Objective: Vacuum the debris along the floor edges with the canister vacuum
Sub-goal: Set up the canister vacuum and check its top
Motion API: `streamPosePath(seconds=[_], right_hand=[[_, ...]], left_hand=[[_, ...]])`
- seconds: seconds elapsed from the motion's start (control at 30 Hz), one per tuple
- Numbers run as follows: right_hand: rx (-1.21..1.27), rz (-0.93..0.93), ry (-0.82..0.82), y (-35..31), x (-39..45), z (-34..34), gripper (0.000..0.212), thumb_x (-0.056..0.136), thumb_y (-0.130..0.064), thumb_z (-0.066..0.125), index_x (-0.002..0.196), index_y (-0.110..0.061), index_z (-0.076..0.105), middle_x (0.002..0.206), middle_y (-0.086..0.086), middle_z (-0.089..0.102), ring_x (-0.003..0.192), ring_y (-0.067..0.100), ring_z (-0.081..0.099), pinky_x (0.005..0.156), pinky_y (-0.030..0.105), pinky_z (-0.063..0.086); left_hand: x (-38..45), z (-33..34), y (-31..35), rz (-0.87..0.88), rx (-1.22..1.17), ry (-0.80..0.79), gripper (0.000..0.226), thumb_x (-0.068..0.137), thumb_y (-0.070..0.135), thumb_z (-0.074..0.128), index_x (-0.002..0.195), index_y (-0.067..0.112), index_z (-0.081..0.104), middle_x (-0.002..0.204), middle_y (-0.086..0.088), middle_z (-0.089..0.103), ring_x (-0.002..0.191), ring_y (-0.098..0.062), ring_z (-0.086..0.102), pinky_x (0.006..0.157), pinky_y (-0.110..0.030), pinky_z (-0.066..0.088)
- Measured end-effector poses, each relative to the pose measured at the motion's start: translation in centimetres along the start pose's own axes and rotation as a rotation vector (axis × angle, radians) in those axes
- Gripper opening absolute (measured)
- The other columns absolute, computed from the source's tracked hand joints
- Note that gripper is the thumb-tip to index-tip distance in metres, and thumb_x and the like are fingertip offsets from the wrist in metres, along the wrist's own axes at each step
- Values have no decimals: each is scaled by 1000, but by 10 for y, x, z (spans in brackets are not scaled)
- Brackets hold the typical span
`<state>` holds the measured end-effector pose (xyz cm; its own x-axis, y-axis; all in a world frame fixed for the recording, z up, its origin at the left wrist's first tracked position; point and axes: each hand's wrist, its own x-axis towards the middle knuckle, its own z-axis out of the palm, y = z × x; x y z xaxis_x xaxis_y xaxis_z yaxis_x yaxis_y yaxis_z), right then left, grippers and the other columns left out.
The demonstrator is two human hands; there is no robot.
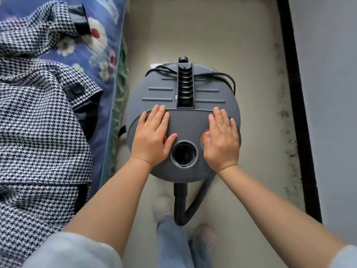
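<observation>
- A houndstooth coat (38, 117) is lying on a blue floral bedspread (105, 43) at the far left, just beside the strip of floor.
- The left hand (153, 135) is resting flat on the near left of the canister vacuum (182, 120), fingers straight and together, covering most of an orange button.
- The vacuum is sitting on the pale floor (212, 35) between the bed and the wall; it is a round grey drum with a ribbed black handle (185, 87), a black cord (224, 77) looped over its far side, and an open round port (183, 154) between the hands.
- A black hose (180, 202) is curving out from under the near side, towards the person's feet.
- The right hand (222, 139) is pressing flat on the near right, gripping nothing, its thumb lying on a second orange button (202, 139).
- Dark specks of debris (287, 144) are lying along the floor edge by the black baseboard (295, 105) at the right.
- Judging by that dirt, the edge cleaning appears not yet begun; the person seems to be setting up or switching on the machine.
</observation>
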<state>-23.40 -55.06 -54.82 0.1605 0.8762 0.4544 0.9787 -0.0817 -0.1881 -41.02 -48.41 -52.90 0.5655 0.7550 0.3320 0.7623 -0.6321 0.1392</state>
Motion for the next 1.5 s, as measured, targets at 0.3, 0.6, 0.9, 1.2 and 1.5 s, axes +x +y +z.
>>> streamPosePath(seconds=[0.3, 0.6, 0.9, 1.2, 1.5], right_hand=[[21, 40, -99, 10, 66, 22, 47, 82, -17, 35, 127, -1, 36, 129, 27, 53, 126, 30, 30, 114, 29, 3], [17, 42, -153, 21, 119, 43, 49, 82, -17, 34, 128, -1, 35, 131, 27, 51, 127, 30, 29, 113, 31, 4], [-9, 1, -183, 33, 144, 51, 47, 82, -18, 36, 126, 0, 38, 129, 26, 53, 125, 31, 32, 110, 35, 9], [109, -174, -195, 53, 154, 37, 47, 78, -27, 42, 117, -2, 44, 124, 16, 44, 110, 31, 39, 91, 43, 30], [119, -138, -250, 45, 117, 24, 48, 79, -27, 41, 119, -2, 42, 127, 14, 36, 113, 32, 37, 92, 44, 28]], left_hand=[[64, 20, -32, 6, -51, -1, 62, 98, 41, 25, 114, -8, 60, 123, -26, 57, 123, -32, 38, 111, -36, 14], [119, 33, -56, -20, -100, -39, 65, 98, 42, 22, 116, -8, 59, 125, -24, 57, 124, -30, 36, 112, -35, 12], [142, 38, -59, -40, -100, -65, 54, 84, 34, 45, 119, -6, 57, 126, -24, 57, 124, -29, 36, 111, -33, 14], [139, 24, -44, -199, -147, -189, 58, 78, 41, 48, 123, 4, 41, 127, -23, 56, 123, -29, 34, 105, -39, 22], [111, 8, -28, -224, -140, -284, 63, 77, 46, 47, 124, 4, 41, 127, -22, 55, 123, -27, 33, 104, -36, 19]])
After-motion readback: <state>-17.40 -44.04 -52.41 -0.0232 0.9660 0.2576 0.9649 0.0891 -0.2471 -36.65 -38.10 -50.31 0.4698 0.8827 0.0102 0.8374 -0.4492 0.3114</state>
